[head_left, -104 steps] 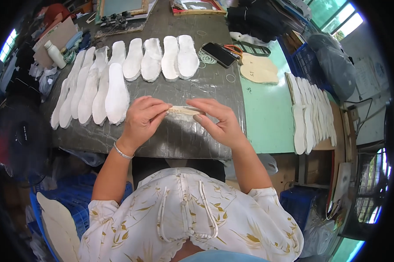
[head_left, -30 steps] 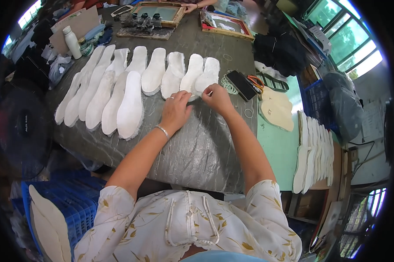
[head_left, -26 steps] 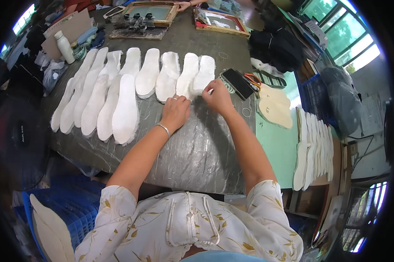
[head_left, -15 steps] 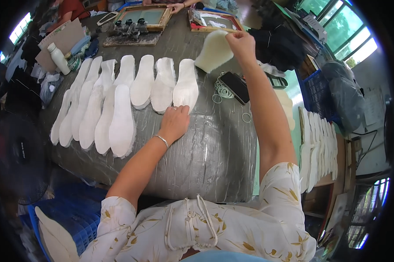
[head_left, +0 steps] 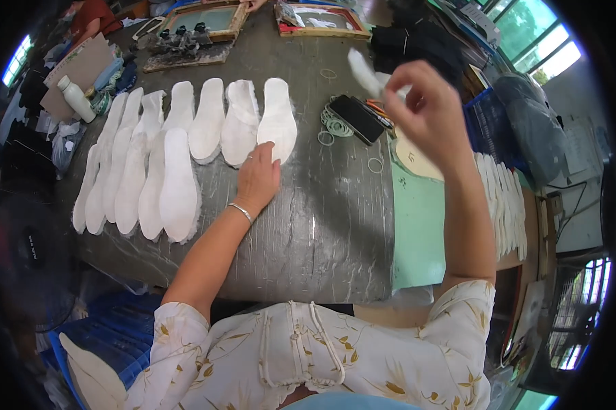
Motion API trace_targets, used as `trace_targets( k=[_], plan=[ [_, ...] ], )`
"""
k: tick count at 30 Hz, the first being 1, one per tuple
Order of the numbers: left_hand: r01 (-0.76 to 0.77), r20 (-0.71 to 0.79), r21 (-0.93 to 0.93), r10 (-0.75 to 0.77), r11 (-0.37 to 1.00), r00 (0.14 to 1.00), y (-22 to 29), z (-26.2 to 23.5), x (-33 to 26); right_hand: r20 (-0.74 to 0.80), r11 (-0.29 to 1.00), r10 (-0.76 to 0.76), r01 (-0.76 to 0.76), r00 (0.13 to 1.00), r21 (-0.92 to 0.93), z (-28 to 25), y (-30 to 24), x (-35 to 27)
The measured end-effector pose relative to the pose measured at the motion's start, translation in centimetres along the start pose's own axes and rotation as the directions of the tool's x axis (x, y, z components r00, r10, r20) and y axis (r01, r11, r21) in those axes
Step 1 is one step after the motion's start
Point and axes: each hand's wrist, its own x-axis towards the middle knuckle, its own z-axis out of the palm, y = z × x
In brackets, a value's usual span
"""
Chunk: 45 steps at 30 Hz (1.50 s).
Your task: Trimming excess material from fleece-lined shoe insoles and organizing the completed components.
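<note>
White fleecy-edged insoles (head_left: 207, 119) lie in rows on the dark plastic-covered table. At the right end of the upper row, my left hand (head_left: 260, 174) rests its fingers on the heel of an insole (head_left: 277, 113), pressing it from above. Raised over the right side of the table, my right hand (head_left: 427, 113) has thumb and fingers curled into a pinch. A pale insole (head_left: 366, 74), seen nearly edge-on and bent, extends from its fingertips; the exact grip is partly hidden and blurred.
A black phone (head_left: 357, 119) lies beside rubber bands (head_left: 338, 127). On the green mat (head_left: 417, 236) is a cream sole-shaped piece (head_left: 412, 156). Stacked insoles (head_left: 502, 212) stand at right. Wooden frames (head_left: 321, 20) and another person's hand (head_left: 254, 5) are at the back; a white bottle (head_left: 75, 99) stands left.
My right hand has moved right and nearer, turning the pale insole from broadside to edge-on. My left hand stays at the end insole. The whole view has shifted slightly.
</note>
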Motion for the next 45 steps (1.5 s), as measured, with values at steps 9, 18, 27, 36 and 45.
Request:
trace_targets(
  k=[9,18,27,36,45],
  plan=[
    [0.256,0.082,-0.378,-0.243,0.890,0.966,1.8,-5.5,-6.8,0.334,0.995,-0.092,0.075,0.938,0.062,9.0,-5.5,-19.2],
    [0.472,0.074,-0.601,-0.543,0.645,0.836,-0.7,-11.7,-14.3,0.231,0.979,-0.114,0.071,0.966,0.189,13.1,-10.2,-17.0],
    [0.539,0.108,-0.630,-0.624,0.559,0.774,-0.7,-13.6,-17.2,0.164,0.906,-0.405,0.371,0.899,0.205,7.1,-13.6,-8.0],
    [0.573,0.015,-0.651,-0.747,0.497,0.664,-1.0,-14.1,-19.9,0.414,0.833,-0.541,0.535,0.732,0.141,3.4,-7.6,-17.2],
    [0.512,0.106,-0.397,-0.516,0.762,0.850,0.8,-11.6,-17.8,0.506,0.893,-0.307,0.427,0.806,-0.139,5.1,3.9,-30.8]
  ],
)
